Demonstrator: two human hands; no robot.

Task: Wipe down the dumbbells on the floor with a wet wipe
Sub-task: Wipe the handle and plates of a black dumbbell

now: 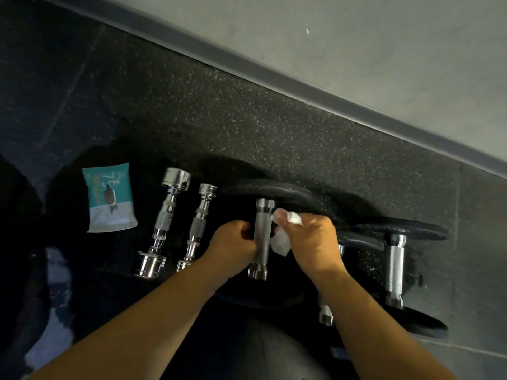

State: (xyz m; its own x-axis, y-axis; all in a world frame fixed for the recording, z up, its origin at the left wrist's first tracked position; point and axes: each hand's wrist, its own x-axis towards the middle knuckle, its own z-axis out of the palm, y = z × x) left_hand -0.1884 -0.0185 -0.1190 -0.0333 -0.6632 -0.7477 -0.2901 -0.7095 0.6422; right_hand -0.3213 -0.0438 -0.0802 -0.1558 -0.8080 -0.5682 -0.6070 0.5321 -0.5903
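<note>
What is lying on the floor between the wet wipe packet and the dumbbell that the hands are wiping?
In the head view, two small chrome dumbbells lie side by side between the wet wipe packet and the dumbbell being wiped.

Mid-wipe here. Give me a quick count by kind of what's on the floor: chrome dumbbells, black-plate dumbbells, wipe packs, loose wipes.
Small chrome dumbbells: 2
Black-plate dumbbells: 3, the middle one mostly hidden behind the right hand
Wet wipe pack: 1
Loose wet wipe: 1, in the right hand
Total: 7
</note>
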